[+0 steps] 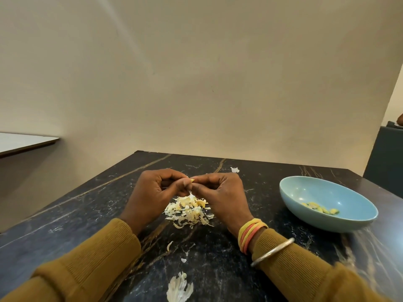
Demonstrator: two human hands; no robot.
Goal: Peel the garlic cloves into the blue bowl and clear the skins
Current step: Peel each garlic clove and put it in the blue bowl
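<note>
Both my hands are up over the middle of the black marble table (87,214), fingertips meeting. My left hand (152,192) and right hand (220,192) are both curled in tight and pinching one small garlic clove (192,180) between them. Only its yellowish tip pokes out past my fingers, so I honestly can't tell how much skin is on it.

Right under my hands, about dead centre of the table, sits the heap of garlic skins (188,211), pale and papery. A few strays got away:
- one white flake (235,170) near the far edge
- a small curl (169,245) between my forearms
- a bigger papery clump (178,288) right at the near edge

The blue bowl (316,223) is off toward the right edge, well apart from the pile. It's got a little cluster of peeled cloves (320,208) lying in the bottom.

I've got mustard ribbed sleeves on. On my right wrist there's a stack of yellow and orange thread bands (250,234), with a plain silver bangle (272,251) sitting over the cuff.

Beyond the left edge there's the corner of a white tabletop (26,140) against the beige wall.
</note>
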